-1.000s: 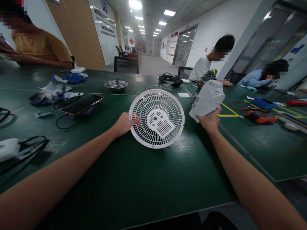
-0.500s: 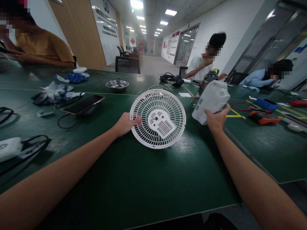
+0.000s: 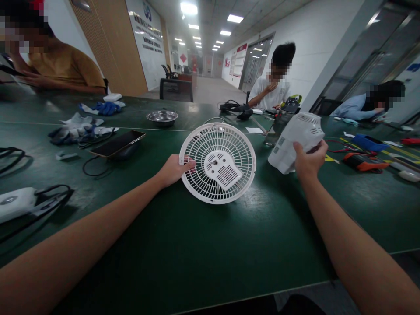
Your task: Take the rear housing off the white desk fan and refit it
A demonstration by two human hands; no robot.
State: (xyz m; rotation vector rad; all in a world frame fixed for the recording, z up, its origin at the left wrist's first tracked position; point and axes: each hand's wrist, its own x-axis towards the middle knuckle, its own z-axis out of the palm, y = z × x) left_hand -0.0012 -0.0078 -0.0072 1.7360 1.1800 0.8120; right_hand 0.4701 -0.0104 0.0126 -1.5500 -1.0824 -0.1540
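My left hand [image 3: 177, 169] grips the left rim of a round white fan grille [image 3: 218, 199], thumb over the front. The grille is tilted up over the green table, and a slotted plate sits in its middle. To its right, my right hand [image 3: 308, 159] is closed around a white plastic fan housing [image 3: 287, 142] with vent slots at its top end and a small printed code on its side. The housing is held tilted above the table, apart from the grille. Its far side, and the fingers behind it, are partly hidden.
A steel bowl [image 3: 162, 117], a phone [image 3: 118, 143] and work gloves [image 3: 77, 127] lie to the left. Behind the housing stands a clear bottle [image 3: 275, 127]. An orange multimeter [image 3: 365, 162] and a blue case [image 3: 369, 142] are at right. Several people sit around the table [image 3: 203, 249].
My right hand has moved slightly right with the white housing and turned it a little. My left hand and the grille stay nearly in place. The person opposite has lowered an arm.
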